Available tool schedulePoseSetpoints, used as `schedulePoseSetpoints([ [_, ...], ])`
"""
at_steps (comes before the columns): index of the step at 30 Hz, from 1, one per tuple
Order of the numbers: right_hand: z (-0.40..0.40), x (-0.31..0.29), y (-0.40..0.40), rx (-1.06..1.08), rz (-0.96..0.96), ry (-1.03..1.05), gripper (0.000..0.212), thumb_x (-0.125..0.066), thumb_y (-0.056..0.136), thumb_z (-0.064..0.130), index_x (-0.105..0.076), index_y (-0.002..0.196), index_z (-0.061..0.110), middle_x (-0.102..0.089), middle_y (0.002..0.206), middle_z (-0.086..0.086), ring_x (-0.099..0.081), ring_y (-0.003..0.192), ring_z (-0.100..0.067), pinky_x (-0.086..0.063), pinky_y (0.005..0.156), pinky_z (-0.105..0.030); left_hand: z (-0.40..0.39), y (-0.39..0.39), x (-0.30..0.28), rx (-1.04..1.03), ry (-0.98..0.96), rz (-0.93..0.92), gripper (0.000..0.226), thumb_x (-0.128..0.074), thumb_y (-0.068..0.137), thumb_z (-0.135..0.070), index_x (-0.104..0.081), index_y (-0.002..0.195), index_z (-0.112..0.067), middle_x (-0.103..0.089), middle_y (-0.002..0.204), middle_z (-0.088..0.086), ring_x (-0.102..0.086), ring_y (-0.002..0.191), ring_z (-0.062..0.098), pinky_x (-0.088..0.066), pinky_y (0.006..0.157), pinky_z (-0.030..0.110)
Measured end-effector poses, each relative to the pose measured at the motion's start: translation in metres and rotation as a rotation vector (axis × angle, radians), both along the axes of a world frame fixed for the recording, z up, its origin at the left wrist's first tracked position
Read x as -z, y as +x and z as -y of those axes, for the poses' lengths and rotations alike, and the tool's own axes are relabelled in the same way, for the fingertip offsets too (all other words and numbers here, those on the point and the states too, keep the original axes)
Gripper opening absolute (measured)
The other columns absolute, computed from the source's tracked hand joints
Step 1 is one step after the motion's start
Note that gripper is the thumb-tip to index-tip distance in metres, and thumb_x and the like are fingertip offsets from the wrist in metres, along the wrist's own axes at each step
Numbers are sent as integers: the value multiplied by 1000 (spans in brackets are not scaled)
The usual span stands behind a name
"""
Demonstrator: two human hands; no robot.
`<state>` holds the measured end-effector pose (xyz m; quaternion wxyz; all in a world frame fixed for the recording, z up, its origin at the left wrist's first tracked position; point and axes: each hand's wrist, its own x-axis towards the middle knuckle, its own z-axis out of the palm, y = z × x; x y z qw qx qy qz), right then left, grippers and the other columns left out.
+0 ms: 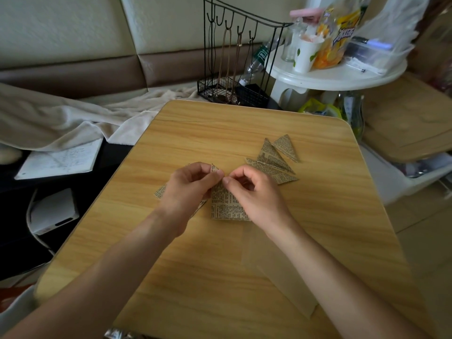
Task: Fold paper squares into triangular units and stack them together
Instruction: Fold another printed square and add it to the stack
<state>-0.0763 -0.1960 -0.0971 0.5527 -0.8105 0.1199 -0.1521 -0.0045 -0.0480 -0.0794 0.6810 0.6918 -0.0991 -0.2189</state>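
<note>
A newsprint paper piece [226,204] stands tilted up at the middle of the wooden table [220,277]. My left hand [188,189] and my right hand [254,192] both pinch its top corner, fingertips almost meeting. Under my left hand lie more newsprint squares [160,191], mostly hidden. Three folded triangular units [275,159] lie overlapping on the table, up and to the right of my right hand.
A translucent sleeve [276,272] lies under my right forearm. A black wire rack [232,91] stands past the table's far edge. At the back right stands a white round side table [337,74] with a cup and snack bag. A notebook [61,159] and beige blanket [73,118] lie to the left.
</note>
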Motion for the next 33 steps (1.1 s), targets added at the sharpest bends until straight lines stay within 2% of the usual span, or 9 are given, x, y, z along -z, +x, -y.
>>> schedulePoseSetpoints([
  [4, -1, -3, 0, 11, 11, -1, 16, -70, 97, 30, -68, 84, 21, -58, 64, 15, -50, 59, -2, -40, 56, -22, 3, -3, -4, -8, -23, -13, 14, -73, 93, -19, -67, 81, -14, -59, 82, 7, -55, 77, 16, -47, 70, 28],
  [9, -1, -7, -4, 0, 13, -7, 15, -70, 97, 29, -69, 84, 21, -58, 64, 15, -50, 58, -1, -39, 55, -19, 1, -1, -8, -89, -96, -63, 17, -66, 98, -19, -67, 82, -13, -65, 88, 9, -62, 84, 21, -51, 84, 36],
  [14, 0, -8, -5, 10, -30, -21, 14, -69, 98, 24, -72, 86, 19, -60, 64, 17, -50, 59, 1, -38, 57, -14, -3, 13, -11, -198, -151, -71, 14, -65, 99, -20, -64, 88, -11, -65, 76, 0, -62, 71, 12, -53, 73, 27],
  [19, 2, -7, -7, 12, -70, 22, 14, -68, 98, 21, -71, 87, 14, -71, 75, -2, -65, 63, -13, -52, 66, -30, -11, 25, -8, -298, -124, -69, 19, -67, 98, -24, -64, 83, -14, -65, 78, -1, -61, 75, 12, -56, 81, 31],
  [23, 2, -4, -7, 0, -79, 9, 13, -67, 99, 16, -70, 86, 14, -70, 70, 4, -64, 60, -11, -54, 66, -32, -16, 29, -7, -245, -136, -91, 15, -68, 97, -23, -68, 93, -8, -67, 83, 3, -66, 80, 15, -58, 79, 31],
  [26, 5, -4, -7, -5, -116, 37, 14, -65, 100, 16, -70, 87, 15, -69, 71, 6, -66, 63, -11, -56, 71, -36, -16, 27, -5, -181, -113, -131, 19, -71, 94, -21, -70, 103, -4, -69, 91, 8, -67, 85, 18, -60, 79, 30],
  [28, 7, -6, -6, -33, -162, 50, 13, -65, 100, 19, -71, 88, 16, -67, 73, 6, -68, 65, -13, -56, 75, -38, -16, 26, -5, -186, -97, -124, 15, -71, 94, -18, -70, 102, -5, -69, 94, 9, -67, 87, 19, -59, 81, 32],
  [30, 5, -8, -6, -43, -179, 58, 12, -67, 98, 24, -72, 88, 19, -65, 72, 8, -65, 65, -11, -52, 69, -32, -15, 22, -5, -168, -84, -110, 11, -72, 93, -17, -70, 99, -8, -69, 94, 8, -66, 87, 19, -56, 85, 36],
  [33, 1, -12, -4, -16, -133, 56, 13, -69, 97, 32, -73, 90, 22, -67, 74, 6, -57, 63, -3, -46, 60, -22, -6, 11, -5, -88, -60, -99, 6, -74, 93, -19, -70, 88, -16, -69, 87, 4, -64, 78, 14, -53, 76, 33],
])
